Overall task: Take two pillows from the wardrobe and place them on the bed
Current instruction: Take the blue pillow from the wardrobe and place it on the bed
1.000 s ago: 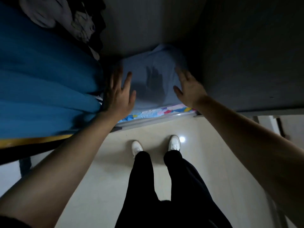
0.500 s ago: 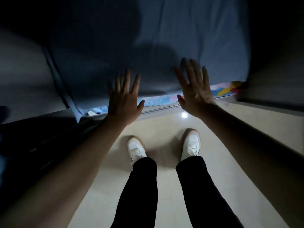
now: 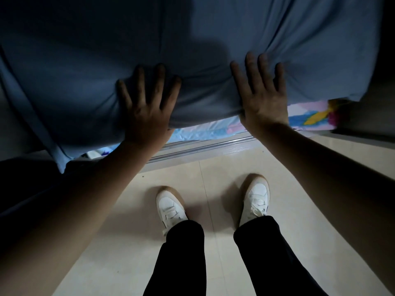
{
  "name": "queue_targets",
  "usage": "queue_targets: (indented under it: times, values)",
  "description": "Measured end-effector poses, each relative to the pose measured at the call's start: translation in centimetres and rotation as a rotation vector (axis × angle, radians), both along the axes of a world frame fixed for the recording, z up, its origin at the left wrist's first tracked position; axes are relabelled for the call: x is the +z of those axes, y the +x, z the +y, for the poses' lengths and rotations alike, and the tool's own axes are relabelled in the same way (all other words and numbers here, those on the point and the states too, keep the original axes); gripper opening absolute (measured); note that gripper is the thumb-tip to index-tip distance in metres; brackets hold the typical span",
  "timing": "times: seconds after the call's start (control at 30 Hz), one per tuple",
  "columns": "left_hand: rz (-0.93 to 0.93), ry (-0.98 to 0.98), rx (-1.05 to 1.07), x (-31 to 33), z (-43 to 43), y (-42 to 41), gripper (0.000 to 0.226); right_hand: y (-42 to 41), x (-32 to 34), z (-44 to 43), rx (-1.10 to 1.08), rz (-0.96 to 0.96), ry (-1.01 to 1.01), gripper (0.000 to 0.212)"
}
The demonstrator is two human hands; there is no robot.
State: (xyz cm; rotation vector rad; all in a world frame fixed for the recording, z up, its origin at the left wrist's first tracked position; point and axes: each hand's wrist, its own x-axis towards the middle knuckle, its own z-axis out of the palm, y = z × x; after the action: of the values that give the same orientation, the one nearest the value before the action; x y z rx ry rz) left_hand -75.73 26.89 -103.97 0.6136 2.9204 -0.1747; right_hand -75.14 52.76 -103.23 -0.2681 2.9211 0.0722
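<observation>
A large blue pillow (image 3: 213, 39) fills the top of the head view, lying inside the dark wardrobe. My left hand (image 3: 147, 105) grips its front edge, fingers spread on top and thumb tucked beneath. My right hand (image 3: 263, 95) grips the same edge further right, and the fabric creases under its fingers. Below the blue pillow lies something colourful and patterned (image 3: 307, 116); only its front strip shows, so I cannot tell what it is.
The wardrobe's metal sliding-door track (image 3: 203, 145) runs along the floor just under the pillow edge. My feet in white shoes (image 3: 171, 207) stand on pale floor tiles (image 3: 106, 242). Dark wardrobe sides close in at the left and the right.
My hands went from hovering with spread fingers near the pillow to pressing onto and gripping its front edge. The view moved closer, so the pillow fills more of the frame.
</observation>
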Motion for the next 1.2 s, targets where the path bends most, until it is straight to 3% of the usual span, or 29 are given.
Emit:
queue_targets:
  times: [0.27,0.37,0.5,0.67,0.83,1.07,1.2]
  values:
    - [-0.176,-0.020,0.094,8.0,1.8,-0.3,0.077,-1.6,7.1,-0.5,-0.003,-0.230,-0.014,0.082]
    - [-0.163,0.010,0.157,13.6,2.6,-1.7,0.078,-3.5,12.6,0.2,0.013,-0.203,-0.037,0.090]
    - [-0.100,0.114,0.213,21.9,3.1,-4.6,0.073,-7.2,20.9,1.4,0.029,-0.123,-0.060,0.072]
    - [-0.035,0.270,0.202,32.0,4.4,-7.3,0.063,-8.3,30.8,3.2,0.010,-0.059,-0.110,0.071]
    - [-0.016,0.302,0.077,39.2,6.2,-3.9,0.057,-2.9,37.5,5.3,-0.035,-0.075,-0.144,0.066]
    - [-0.221,0.159,-0.073,42.6,7.3,3.2,0.055,9.2,41.8,5.9,-0.186,-0.151,-0.235,0.059]
    - [-0.243,0.121,-0.101,45.8,6.0,6.8,0.053,13.1,45.6,3.9,-0.225,-0.131,-0.242,0.042]
